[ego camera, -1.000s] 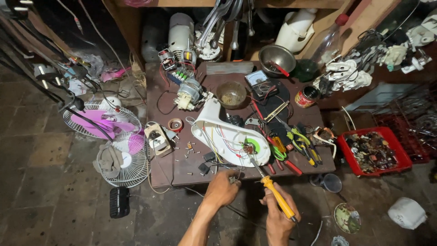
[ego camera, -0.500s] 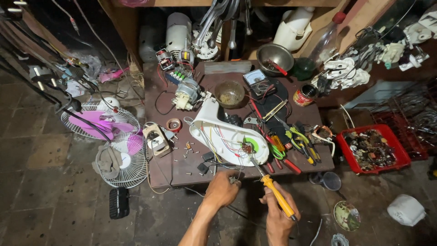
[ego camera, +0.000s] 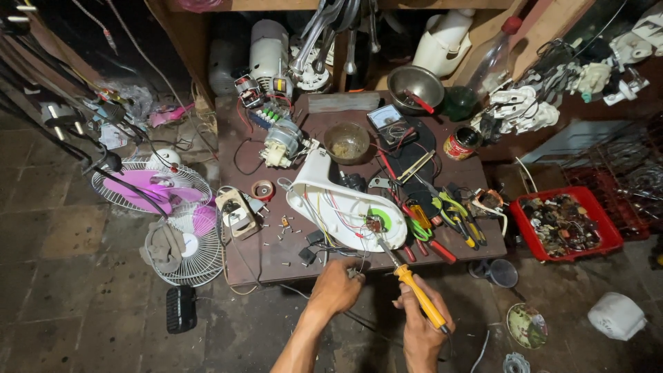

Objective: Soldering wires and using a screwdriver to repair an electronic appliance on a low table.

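A white plastic fan base housing (ego camera: 342,200), open side up with coloured wires and a green disc inside, lies on a low brown worktable (ego camera: 269,255). My right hand (ego camera: 423,330) grips a yellow-handled soldering iron (ego camera: 414,293), its tip reaching to the housing's near edge. At the table's front edge my left hand (ego camera: 336,289) pinches a small part with thin wires leading into the housing.
Pliers and screwdrivers (ego camera: 442,217) lie right of the housing, a red tray of small parts (ego camera: 563,224) farther right. A motor (ego camera: 280,141), bowls (ego camera: 347,141), a meter (ego camera: 388,121) sit behind. Fan grilles and a pink blade (ego camera: 159,190) lie on the floor at left.
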